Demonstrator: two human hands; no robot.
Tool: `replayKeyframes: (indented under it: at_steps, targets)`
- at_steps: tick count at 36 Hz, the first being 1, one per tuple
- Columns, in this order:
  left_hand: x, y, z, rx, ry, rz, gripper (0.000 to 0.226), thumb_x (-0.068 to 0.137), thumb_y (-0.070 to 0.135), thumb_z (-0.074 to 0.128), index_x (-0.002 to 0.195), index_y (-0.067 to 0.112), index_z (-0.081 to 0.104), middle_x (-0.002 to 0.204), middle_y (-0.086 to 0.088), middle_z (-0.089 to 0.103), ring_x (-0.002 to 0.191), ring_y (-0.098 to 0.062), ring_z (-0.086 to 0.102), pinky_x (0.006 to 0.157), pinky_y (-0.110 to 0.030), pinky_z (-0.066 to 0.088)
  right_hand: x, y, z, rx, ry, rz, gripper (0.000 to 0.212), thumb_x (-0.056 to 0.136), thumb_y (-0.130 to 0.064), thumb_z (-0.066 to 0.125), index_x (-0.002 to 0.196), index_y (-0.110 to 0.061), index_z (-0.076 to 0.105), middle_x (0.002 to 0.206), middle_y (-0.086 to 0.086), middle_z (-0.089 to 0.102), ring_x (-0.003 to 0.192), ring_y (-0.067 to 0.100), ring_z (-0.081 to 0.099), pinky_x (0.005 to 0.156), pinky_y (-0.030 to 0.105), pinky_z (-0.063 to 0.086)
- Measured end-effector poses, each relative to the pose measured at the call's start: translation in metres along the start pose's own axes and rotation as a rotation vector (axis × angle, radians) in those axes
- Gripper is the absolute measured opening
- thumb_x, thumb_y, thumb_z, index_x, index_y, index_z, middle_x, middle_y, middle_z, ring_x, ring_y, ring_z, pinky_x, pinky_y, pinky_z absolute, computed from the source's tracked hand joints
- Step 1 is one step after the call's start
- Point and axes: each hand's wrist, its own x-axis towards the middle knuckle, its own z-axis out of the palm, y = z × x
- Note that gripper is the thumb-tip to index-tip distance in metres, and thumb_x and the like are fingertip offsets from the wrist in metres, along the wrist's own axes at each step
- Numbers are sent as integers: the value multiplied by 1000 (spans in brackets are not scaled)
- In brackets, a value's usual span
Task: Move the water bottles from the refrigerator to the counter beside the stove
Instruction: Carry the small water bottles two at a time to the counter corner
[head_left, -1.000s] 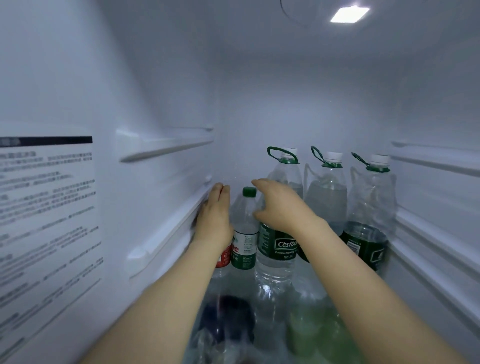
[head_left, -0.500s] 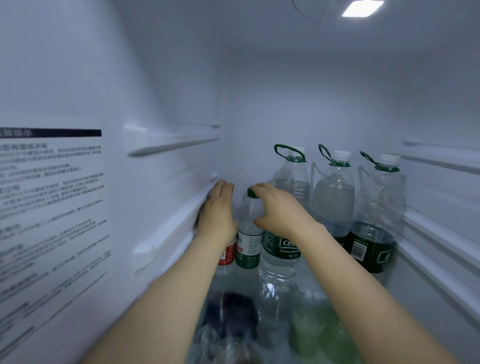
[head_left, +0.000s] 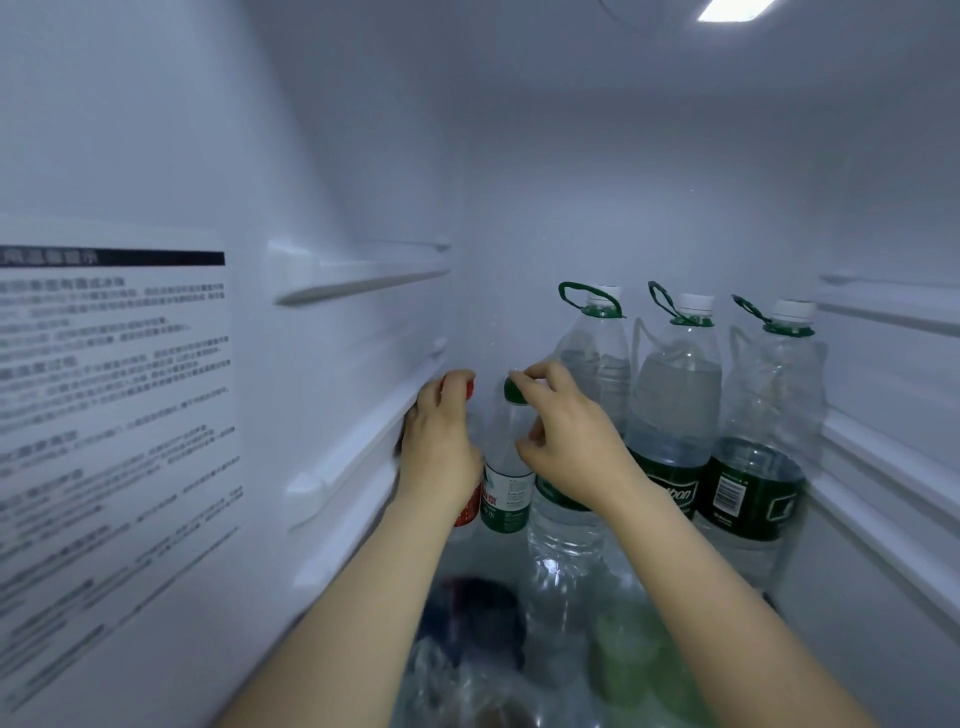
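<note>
Closing on two bottles at the far left of the white refrigerator interior (head_left: 363, 156). Grips with the left hand (head_left: 441, 441) the small clear plastic bottle with red cap (head_left: 464, 388), fingers curled round it where a second ago lying straight. Pinches with the right hand (head_left: 566, 447) the neck of the small clear plastic bottle with green cap (head_left: 506, 467), after hovering open above it. Leaves three large clear handled bottles with white caps (head_left: 675, 374) untouched to the right. Suggests both grasps about set and lifting out next; nothing yet moved toward the counter, out of view.
</note>
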Motion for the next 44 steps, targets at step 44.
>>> replayKeyframes:
  at_steps: [44]
  targets:
    - [-23, -3, -7, -148, -113, -160, 73, 70, 9, 77, 131, 12, 36, 118, -9, 57, 109, -31, 54, 93, -47, 48, -33, 9, 14, 466, -29, 225, 60, 74, -18, 79, 123, -28, 47, 101, -22, 55, 64, -13, 51, 60, 6, 39]
